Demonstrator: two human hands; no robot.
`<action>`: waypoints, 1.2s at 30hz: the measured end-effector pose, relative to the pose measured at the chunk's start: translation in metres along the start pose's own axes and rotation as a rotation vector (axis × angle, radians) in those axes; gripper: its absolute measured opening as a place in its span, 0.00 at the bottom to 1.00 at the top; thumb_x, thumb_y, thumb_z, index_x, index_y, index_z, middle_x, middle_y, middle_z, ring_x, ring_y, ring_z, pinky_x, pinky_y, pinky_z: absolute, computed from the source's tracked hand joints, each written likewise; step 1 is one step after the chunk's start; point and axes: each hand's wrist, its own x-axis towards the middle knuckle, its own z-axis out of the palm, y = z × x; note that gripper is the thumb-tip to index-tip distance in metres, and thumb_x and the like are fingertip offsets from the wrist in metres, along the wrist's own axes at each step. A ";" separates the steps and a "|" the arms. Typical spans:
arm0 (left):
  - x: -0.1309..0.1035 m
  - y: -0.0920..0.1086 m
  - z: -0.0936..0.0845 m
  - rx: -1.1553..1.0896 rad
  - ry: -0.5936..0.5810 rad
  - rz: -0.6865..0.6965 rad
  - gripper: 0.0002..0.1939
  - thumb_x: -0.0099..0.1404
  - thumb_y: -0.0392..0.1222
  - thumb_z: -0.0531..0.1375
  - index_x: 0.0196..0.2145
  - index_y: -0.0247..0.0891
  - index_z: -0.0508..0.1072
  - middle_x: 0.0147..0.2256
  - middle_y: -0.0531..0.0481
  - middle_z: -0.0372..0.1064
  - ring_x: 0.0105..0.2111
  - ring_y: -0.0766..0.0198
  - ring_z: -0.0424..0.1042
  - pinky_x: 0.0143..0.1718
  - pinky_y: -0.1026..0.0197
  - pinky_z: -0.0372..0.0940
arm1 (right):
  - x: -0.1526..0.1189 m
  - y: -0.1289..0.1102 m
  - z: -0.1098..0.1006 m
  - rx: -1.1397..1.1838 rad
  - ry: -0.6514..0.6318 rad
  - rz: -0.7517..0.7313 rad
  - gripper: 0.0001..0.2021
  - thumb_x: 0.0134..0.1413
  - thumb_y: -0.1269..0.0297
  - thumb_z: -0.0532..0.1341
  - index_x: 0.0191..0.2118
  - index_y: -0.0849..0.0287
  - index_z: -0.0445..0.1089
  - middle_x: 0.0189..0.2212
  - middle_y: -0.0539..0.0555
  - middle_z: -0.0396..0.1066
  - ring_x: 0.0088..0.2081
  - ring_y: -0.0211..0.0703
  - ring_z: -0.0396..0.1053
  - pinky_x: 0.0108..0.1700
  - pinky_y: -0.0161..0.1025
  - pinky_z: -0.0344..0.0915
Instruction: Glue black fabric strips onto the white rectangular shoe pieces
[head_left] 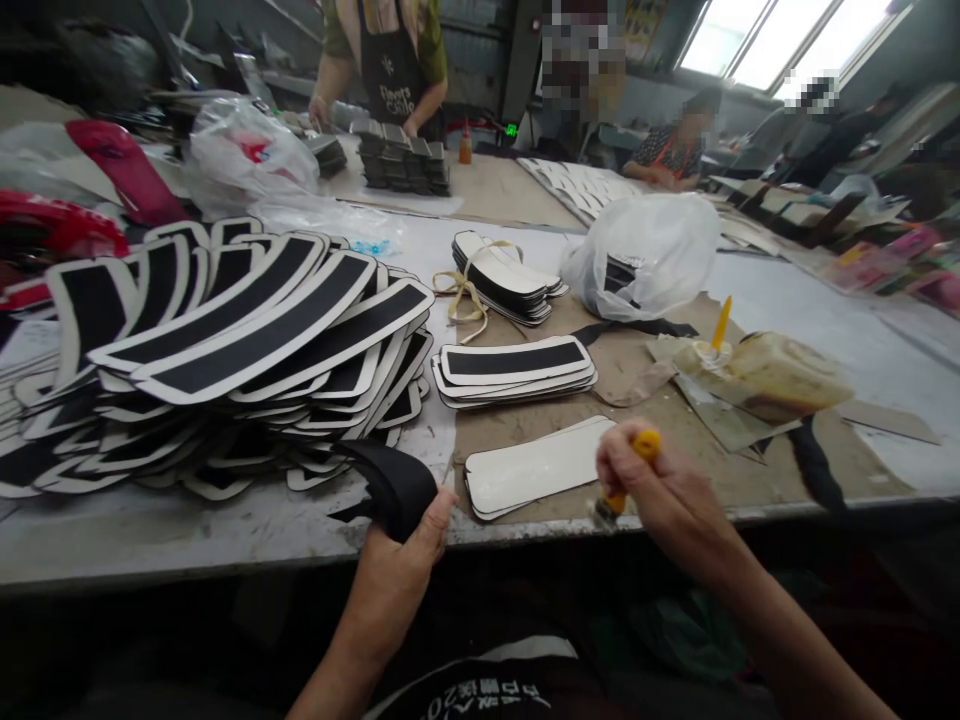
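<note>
My left hand (405, 560) is closed around a bent bundle of black strips (390, 485) at the table's front edge. In my right hand (652, 480) is a glue brush (616, 500) with a yellow handle, its bristles pointing down. Between the hands lies a short stack of plain white curved pieces (536, 465), its right end close behind my right hand. Just beyond it rests a stack of white pieces with black centre strips (517, 365).
A large heap of black-and-white curved pieces (255, 340) fills the left side. Behind are a tied bundle (510, 275) and a plastic bag (649, 255). At right lies a glue-stained container (787, 375) near a yellow stick (721, 325). Two people work across the table.
</note>
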 end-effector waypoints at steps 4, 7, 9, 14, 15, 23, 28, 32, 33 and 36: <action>-0.030 0.002 0.005 -0.058 -0.229 -0.049 0.19 0.57 0.54 0.59 0.21 0.35 0.67 0.17 0.56 0.55 0.19 0.70 0.55 0.23 0.66 0.53 | 0.010 -0.011 0.053 0.309 -0.456 0.224 0.12 0.51 0.56 0.60 0.28 0.59 0.63 0.21 0.45 0.58 0.21 0.30 0.55 0.22 0.29 0.53; -0.041 -0.005 0.011 -0.072 -0.268 -0.089 0.21 0.55 0.54 0.60 0.17 0.36 0.64 0.16 0.55 0.56 0.18 0.70 0.55 0.22 0.66 0.53 | 0.005 -0.010 0.083 0.510 -0.491 0.372 0.15 0.44 0.58 0.65 0.24 0.59 0.58 0.17 0.42 0.56 0.18 0.28 0.53 0.20 0.28 0.50; -0.043 -0.010 0.012 -0.104 -0.246 -0.090 0.20 0.54 0.55 0.61 0.17 0.36 0.66 0.16 0.54 0.59 0.18 0.69 0.58 0.22 0.66 0.55 | 0.000 -0.008 0.090 0.582 -0.508 0.395 0.16 0.46 0.56 0.64 0.24 0.58 0.57 0.14 0.41 0.55 0.16 0.29 0.54 0.18 0.28 0.50; -0.042 -0.016 0.010 -0.181 -0.229 -0.076 0.19 0.57 0.54 0.59 0.22 0.34 0.73 0.19 0.49 0.67 0.20 0.66 0.65 0.25 0.64 0.61 | -0.008 -0.003 0.087 0.531 -0.576 0.290 0.19 0.56 0.49 0.52 0.23 0.57 0.60 0.13 0.45 0.61 0.17 0.37 0.63 0.21 0.34 0.60; -0.041 -0.018 0.011 -0.196 -0.220 -0.069 0.19 0.57 0.53 0.59 0.22 0.33 0.74 0.19 0.48 0.68 0.21 0.65 0.66 0.26 0.64 0.62 | -0.008 -0.002 0.086 0.451 -0.494 0.262 0.18 0.56 0.49 0.53 0.23 0.57 0.60 0.15 0.46 0.62 0.19 0.37 0.64 0.23 0.34 0.61; -0.042 -0.038 0.010 -0.288 -0.133 -0.170 0.17 0.52 0.51 0.63 0.28 0.32 0.74 0.23 0.44 0.72 0.23 0.61 0.70 0.27 0.61 0.65 | 0.004 -0.011 0.054 0.569 -0.004 0.289 0.14 0.47 0.53 0.63 0.33 0.58 0.67 0.23 0.48 0.65 0.23 0.34 0.60 0.25 0.32 0.60; -0.032 -0.036 -0.002 -0.281 0.029 -0.204 0.17 0.50 0.49 0.65 0.31 0.33 0.72 0.17 0.54 0.65 0.19 0.68 0.63 0.22 0.66 0.61 | 0.029 -0.007 -0.005 0.277 -0.315 0.318 0.15 0.50 0.50 0.59 0.31 0.57 0.66 0.14 0.42 0.52 0.16 0.30 0.45 0.16 0.30 0.44; -0.010 -0.022 0.004 -0.230 0.014 -0.215 0.22 0.50 0.48 0.65 0.39 0.30 0.70 0.16 0.56 0.62 0.18 0.69 0.60 0.21 0.66 0.58 | 0.057 0.013 -0.009 -0.213 -0.665 0.183 0.18 0.51 0.50 0.57 0.21 0.59 0.61 0.18 0.45 0.55 0.21 0.32 0.50 0.22 0.32 0.49; -0.004 -0.019 0.006 -0.209 -0.004 -0.233 0.23 0.49 0.48 0.65 0.39 0.29 0.70 0.15 0.56 0.62 0.17 0.69 0.60 0.20 0.66 0.57 | 0.064 0.017 -0.004 -0.271 -0.756 0.170 0.18 0.51 0.50 0.57 0.20 0.59 0.61 0.18 0.45 0.55 0.22 0.32 0.51 0.23 0.32 0.49; 0.010 -0.009 0.012 -0.133 -0.072 -0.289 0.23 0.48 0.46 0.65 0.38 0.27 0.70 0.15 0.56 0.62 0.16 0.69 0.59 0.19 0.66 0.56 | 0.083 0.028 0.017 -0.345 -0.976 0.210 0.17 0.49 0.51 0.56 0.20 0.59 0.61 0.17 0.44 0.54 0.21 0.32 0.49 0.23 0.33 0.48</action>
